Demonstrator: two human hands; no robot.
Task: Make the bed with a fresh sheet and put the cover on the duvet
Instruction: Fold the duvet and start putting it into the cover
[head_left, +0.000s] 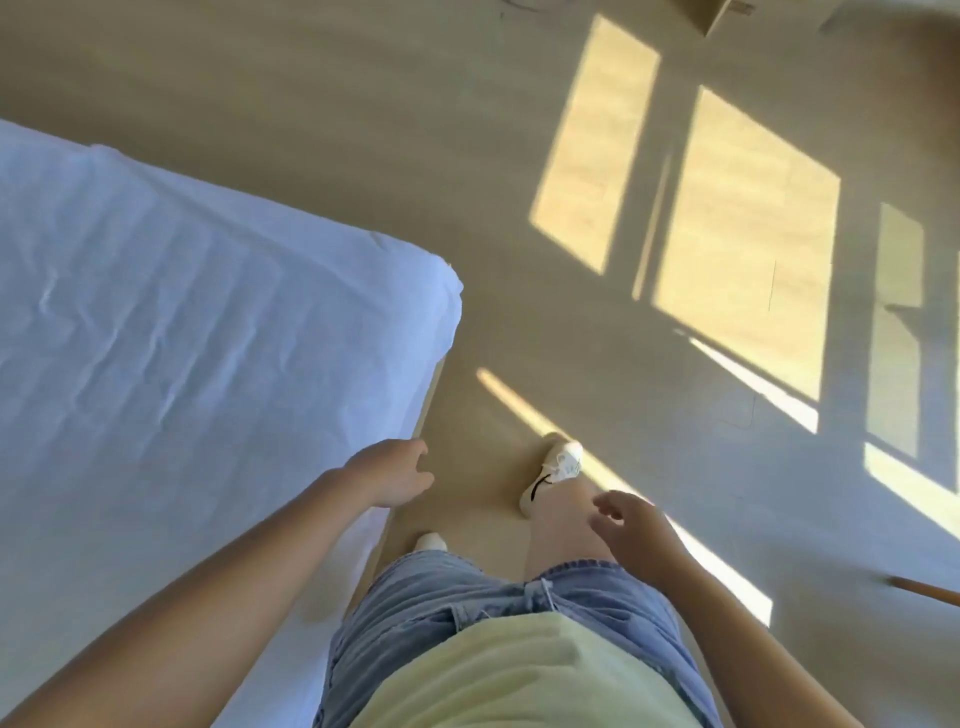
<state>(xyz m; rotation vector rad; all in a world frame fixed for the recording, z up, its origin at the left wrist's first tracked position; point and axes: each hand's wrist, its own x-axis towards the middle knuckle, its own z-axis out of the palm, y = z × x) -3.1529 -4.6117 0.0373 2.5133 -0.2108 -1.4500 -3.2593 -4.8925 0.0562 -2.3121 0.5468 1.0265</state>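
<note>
A white sheet (171, 332) covers the mattress on the left and wraps over its near corner (441, 291), with light creases across the top. My left hand (392, 473) hovers just past the bed's right edge, fingers loosely curled and holding nothing. My right hand (631, 525) hangs over my right thigh, fingers apart and empty. No duvet or cover is in view.
A pale wooden bed frame edge (423, 410) runs below the sheet. Light wood floor (519, 171) with sunlit window patches stretches ahead and right. My feet in white shoes (553, 473) stand beside the bed. A wooden stick end (924, 590) pokes in at right.
</note>
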